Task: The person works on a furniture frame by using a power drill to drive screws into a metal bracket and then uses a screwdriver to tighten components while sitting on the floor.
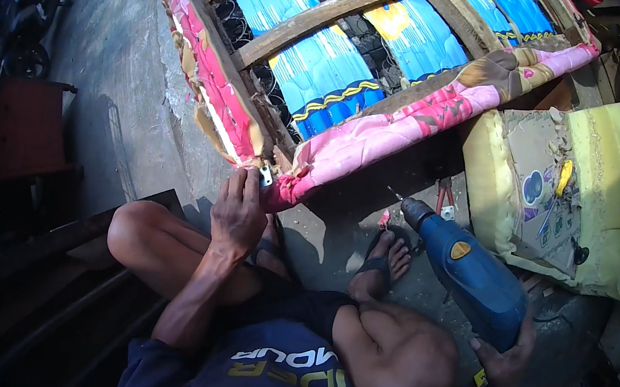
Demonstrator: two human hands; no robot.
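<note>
One blue drill (465,271), right hand (504,359), bit aimed upper-left

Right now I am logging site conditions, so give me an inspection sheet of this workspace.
Surface: bare concrete floor, dusty, with wood chips near the feet.
Job's things: upturned bed base with wooden slats and pink patterned fabric; small metal bracket at its corner; blue power drill.
Clutter: yellow foam block with cardboard on it; red-handled pliers.
Grip: left hand at the bracket on the corner; right hand holds the drill, bit pointing toward the corner.
Cables: dark cord beside the drill.
Surroundings: parked motorbike at left; dark wooden planks beside the person.
</note>
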